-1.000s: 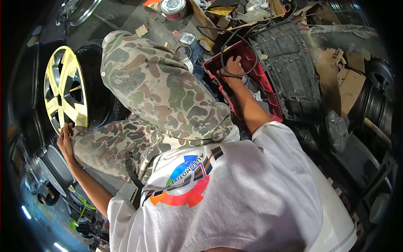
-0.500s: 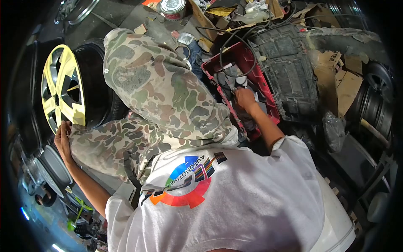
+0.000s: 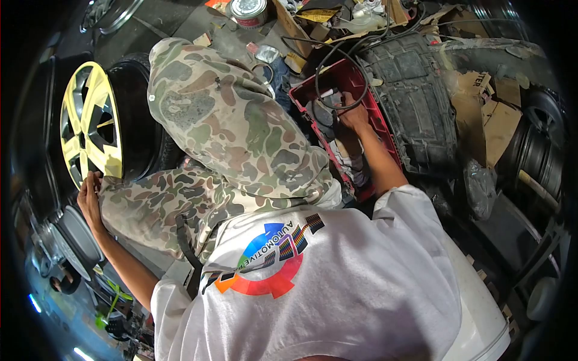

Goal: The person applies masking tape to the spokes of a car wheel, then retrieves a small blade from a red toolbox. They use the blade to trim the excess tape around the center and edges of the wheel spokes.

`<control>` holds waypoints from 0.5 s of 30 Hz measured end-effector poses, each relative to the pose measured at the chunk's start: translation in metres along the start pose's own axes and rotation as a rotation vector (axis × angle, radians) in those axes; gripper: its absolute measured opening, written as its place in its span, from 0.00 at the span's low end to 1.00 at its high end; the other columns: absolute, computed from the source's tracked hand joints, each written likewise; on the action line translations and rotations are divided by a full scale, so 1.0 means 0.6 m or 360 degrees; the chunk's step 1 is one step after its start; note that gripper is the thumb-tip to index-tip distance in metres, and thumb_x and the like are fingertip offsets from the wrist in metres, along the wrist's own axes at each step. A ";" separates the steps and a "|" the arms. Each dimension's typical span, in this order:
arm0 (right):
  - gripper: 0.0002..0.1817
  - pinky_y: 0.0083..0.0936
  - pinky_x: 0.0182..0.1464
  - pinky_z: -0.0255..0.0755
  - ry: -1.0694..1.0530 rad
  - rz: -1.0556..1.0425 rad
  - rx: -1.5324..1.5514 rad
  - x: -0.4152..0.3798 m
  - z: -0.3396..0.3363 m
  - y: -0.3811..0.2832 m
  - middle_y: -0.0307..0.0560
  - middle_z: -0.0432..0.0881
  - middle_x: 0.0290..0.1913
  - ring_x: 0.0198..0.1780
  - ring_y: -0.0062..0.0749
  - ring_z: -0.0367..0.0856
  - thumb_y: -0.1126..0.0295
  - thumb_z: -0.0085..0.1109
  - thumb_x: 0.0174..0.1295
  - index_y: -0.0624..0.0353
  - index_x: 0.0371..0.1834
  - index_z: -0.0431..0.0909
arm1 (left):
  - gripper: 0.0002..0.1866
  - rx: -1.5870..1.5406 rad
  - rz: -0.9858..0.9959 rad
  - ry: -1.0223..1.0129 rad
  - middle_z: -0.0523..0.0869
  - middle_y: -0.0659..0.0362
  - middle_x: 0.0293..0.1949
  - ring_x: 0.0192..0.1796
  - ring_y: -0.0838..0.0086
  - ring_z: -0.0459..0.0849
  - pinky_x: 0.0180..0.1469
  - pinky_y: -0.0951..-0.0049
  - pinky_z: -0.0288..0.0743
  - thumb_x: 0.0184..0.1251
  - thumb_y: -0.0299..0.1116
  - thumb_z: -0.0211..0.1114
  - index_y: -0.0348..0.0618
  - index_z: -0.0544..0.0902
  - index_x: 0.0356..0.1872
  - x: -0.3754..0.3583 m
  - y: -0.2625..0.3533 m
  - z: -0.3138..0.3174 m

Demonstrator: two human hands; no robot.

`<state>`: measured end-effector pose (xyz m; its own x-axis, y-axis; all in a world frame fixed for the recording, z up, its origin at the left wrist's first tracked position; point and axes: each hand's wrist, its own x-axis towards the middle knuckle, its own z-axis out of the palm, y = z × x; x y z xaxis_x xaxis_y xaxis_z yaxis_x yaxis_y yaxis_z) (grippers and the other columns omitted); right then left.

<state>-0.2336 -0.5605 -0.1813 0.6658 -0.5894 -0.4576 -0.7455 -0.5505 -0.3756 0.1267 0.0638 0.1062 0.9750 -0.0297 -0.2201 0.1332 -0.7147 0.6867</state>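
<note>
**Right hand in the red tray, left hand at the yellow wheel**

The right hand (image 3: pixel 352 114) is seen reached into a red plastic tray (image 3: pixel 385 129) on the floor, its fingers curled down among the small parts lying inside. Whether anything is caught in that grip cannot be told, since the fingertips are hidden by the back of the hand. A black cable (image 3: pixel 337 57) is looped just above the hand, across the far end of the tray. Just to the right of the tray, a black ribbed plastic panel (image 3: pixel 415 102) is laid flat.

The left hand (image 3: pixel 90 195) is pressed against the lower edge of a yellow-painted wheel (image 3: pixel 90 126), which is stood upright in its black tyre (image 3: pixel 141 120); the fingers are laid on the rim rather than wrapped round it, so the grip is open. Between the two hands, the camouflage trousers (image 3: pixel 229 132) of the bent knees are seen.
</note>
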 end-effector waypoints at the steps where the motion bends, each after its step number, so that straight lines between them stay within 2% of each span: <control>1: 0.31 0.52 0.54 0.77 -0.0144 0.0050 -0.0199 0.020 0.016 0.007 0.64 0.85 0.49 0.54 0.65 0.83 0.50 0.58 0.65 0.52 0.68 0.68 | 0.20 -0.0013 -0.0003 0.0000 0.82 0.67 0.30 0.34 0.85 0.73 0.37 0.83 0.64 0.76 0.45 0.64 0.35 0.89 0.44 -0.002 0.003 0.002; 2: 0.30 0.53 0.53 0.77 -0.0290 0.0095 -0.0399 0.034 0.031 0.015 0.63 0.86 0.48 0.53 0.64 0.83 0.53 0.58 0.64 0.50 0.69 0.67 | 0.20 -0.0025 -0.0009 0.0004 0.82 0.66 0.30 0.34 0.85 0.73 0.38 0.83 0.64 0.77 0.45 0.64 0.34 0.89 0.44 -0.005 0.005 0.002; 3: 0.30 0.53 0.53 0.77 -0.0292 0.0082 -0.0401 0.033 0.031 0.010 0.63 0.86 0.48 0.53 0.64 0.83 0.53 0.58 0.64 0.50 0.69 0.67 | 0.20 -0.0025 -0.0014 0.0016 0.82 0.66 0.30 0.34 0.85 0.73 0.38 0.83 0.64 0.77 0.45 0.64 0.34 0.89 0.44 -0.009 0.008 0.002; 5: 0.31 0.54 0.51 0.78 -0.0171 -0.0046 -0.0361 0.013 0.033 0.008 0.64 0.85 0.47 0.51 0.63 0.84 0.60 0.60 0.62 0.52 0.69 0.65 | 0.20 -0.0055 0.0085 -0.0011 0.82 0.66 0.30 0.35 0.84 0.73 0.38 0.83 0.64 0.76 0.45 0.64 0.34 0.89 0.43 -0.016 0.010 0.003; 6: 0.25 0.53 0.47 0.79 -0.0096 -0.0137 -0.0285 -0.006 0.018 -0.006 0.64 0.86 0.44 0.47 0.62 0.85 0.67 0.62 0.58 0.56 0.60 0.73 | 0.21 -0.0056 0.0078 -0.0014 0.82 0.66 0.30 0.35 0.84 0.73 0.38 0.82 0.64 0.76 0.46 0.64 0.34 0.89 0.44 -0.013 0.003 0.000; 7: 0.25 0.53 0.47 0.79 -0.0101 -0.0134 -0.0294 -0.022 0.016 -0.003 0.64 0.86 0.44 0.47 0.62 0.85 0.67 0.62 0.58 0.56 0.60 0.73 | 0.21 -0.0061 0.0069 -0.0019 0.82 0.66 0.30 0.35 0.84 0.73 0.38 0.82 0.64 0.76 0.46 0.64 0.34 0.89 0.44 -0.013 0.001 0.000; 9: 0.15 0.50 0.43 0.80 -0.0019 -0.0415 -0.0585 -0.057 0.009 0.009 0.61 0.87 0.42 0.42 0.59 0.87 0.70 0.61 0.56 0.57 0.47 0.81 | 0.21 0.0008 -0.0063 0.0041 0.82 0.66 0.30 0.35 0.84 0.74 0.39 0.82 0.64 0.76 0.46 0.64 0.34 0.89 0.44 -0.012 0.001 -0.001; 10: 0.15 0.50 0.43 0.80 -0.0023 -0.0412 -0.0589 -0.078 0.006 0.009 0.61 0.87 0.42 0.42 0.59 0.87 0.70 0.61 0.56 0.57 0.47 0.81 | 0.21 0.0036 -0.0048 0.0029 0.82 0.66 0.31 0.35 0.84 0.74 0.39 0.82 0.64 0.76 0.46 0.64 0.35 0.89 0.45 -0.011 -0.001 -0.003; 13: 0.08 0.48 0.35 0.79 0.0063 -0.0515 -0.0543 -0.154 -0.010 0.008 0.56 0.85 0.33 0.33 0.55 0.86 0.72 0.52 0.61 0.58 0.38 0.82 | 0.21 0.0084 -0.0060 0.0020 0.82 0.66 0.31 0.35 0.84 0.74 0.38 0.83 0.64 0.76 0.46 0.64 0.35 0.89 0.46 -0.012 0.001 -0.003; 15: 0.10 0.50 0.34 0.77 -0.0042 -0.0514 -0.0584 -0.203 0.010 0.023 0.54 0.85 0.34 0.33 0.54 0.85 0.72 0.54 0.61 0.54 0.41 0.84 | 0.21 -0.0024 -0.0084 0.0010 0.81 0.67 0.31 0.35 0.85 0.73 0.38 0.83 0.63 0.76 0.46 0.64 0.35 0.89 0.46 0.003 -0.027 -0.008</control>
<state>-0.3251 -0.4927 -0.1358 0.8566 -0.3415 -0.3867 -0.4379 -0.8776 -0.1950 0.1272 0.0787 0.0976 0.9677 0.0119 -0.2519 0.1869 -0.7044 0.6848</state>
